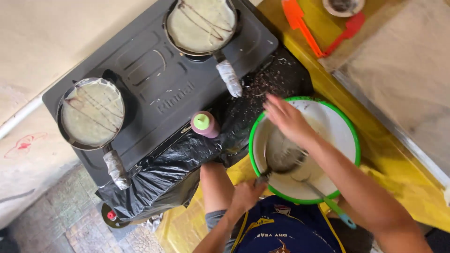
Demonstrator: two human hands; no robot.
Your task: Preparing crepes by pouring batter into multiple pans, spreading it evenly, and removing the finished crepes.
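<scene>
The left hand (pixel 246 193) is closed around the handle of a small pan (pixel 282 157), gripping it at the near rim of a white bowl (pixel 344 136) with a green edge; the pan tilts over the inside of the bowl, just beyond the knuckles. The right hand (pixel 287 117) hangs over the far side of the same pan, fingers together and bent downward toward its surface; whether they pinch anything cannot be told, as the fingertips are blurred. The pan thus lies between the two hands, touching the left one and just under the right. Pale batter coats the bottom of the bowl beneath both hands. A ladle (pixel 328 201) with a green and blue handle leans in the bowl, its handle sticking out over the rim just to the right of the left hand. Beyond the left hand, past crumpled black plastic (pixel 164 175), a squeeze bottle (pixel 204 123) with a green cap stands at the edge of a dark stove (pixel 159 89). Further out on the stove sit two more pans, each holding a pale crepe streaked with dark sauce: one (pixel 92 112) well to the left of the left hand, one (pixel 201 24) far beyond the right hand. Orange and red tongs (pixel 318 33) lie on the yellow table (pixel 398 187) well beyond the right hand.
</scene>
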